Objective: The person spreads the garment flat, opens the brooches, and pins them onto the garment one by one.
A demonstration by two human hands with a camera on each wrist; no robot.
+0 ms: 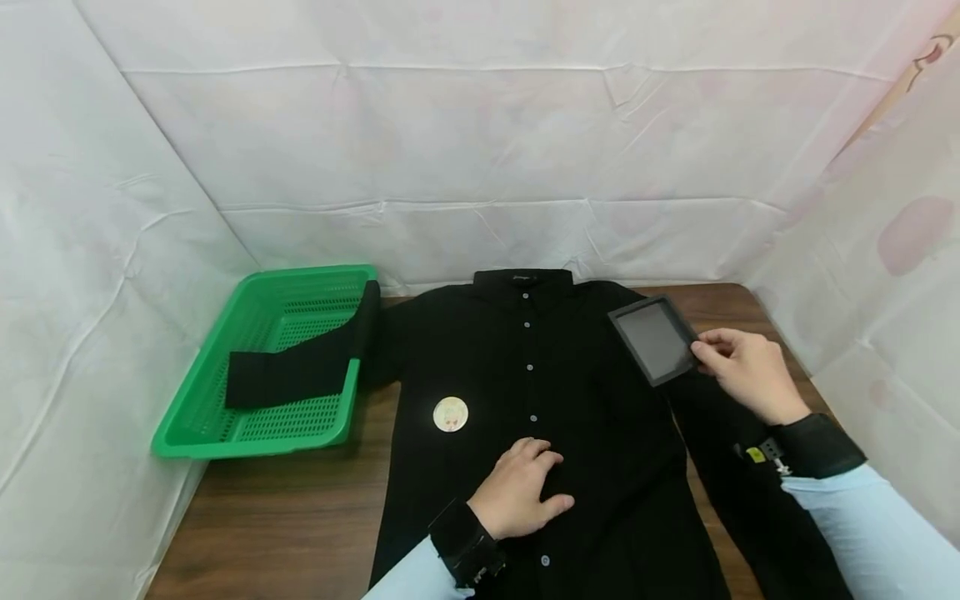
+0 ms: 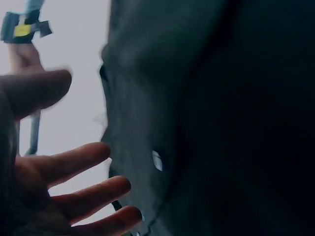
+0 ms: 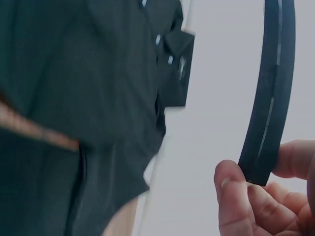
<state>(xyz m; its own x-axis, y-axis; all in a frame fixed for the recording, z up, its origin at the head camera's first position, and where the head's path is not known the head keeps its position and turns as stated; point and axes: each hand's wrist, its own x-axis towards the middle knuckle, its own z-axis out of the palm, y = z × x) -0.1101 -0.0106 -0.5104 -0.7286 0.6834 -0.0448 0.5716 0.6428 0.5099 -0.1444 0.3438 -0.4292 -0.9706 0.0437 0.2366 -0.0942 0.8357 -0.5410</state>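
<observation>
A black button-up shirt [image 1: 480, 350] lies spread on the wooden table, collar at the far side. In the head view my right hand [image 1: 750, 375] pinches a corner of a square dark frame [image 1: 656, 337] with a see-through grey middle, held up over the shirt's right shoulder area. The right wrist view shows that frame [image 3: 270, 93] edge-on, with thumb and fingers on its lower end. My left hand [image 1: 517, 492], fingers loosely spread and holding nothing, is over the lower front of the shirt near the button row. A round pale badge [image 1: 451, 414] with a small printed figure lies on the shirt's left front.
At the left stands a green perforated basket [image 1: 180, 433], with one black sleeve [image 1: 292, 371] draped over its rim and into it. Bare wooden tabletop [image 1: 285, 517] shows in front of the basket. White cloth sheets [image 1: 480, 142] hang behind and at both sides.
</observation>
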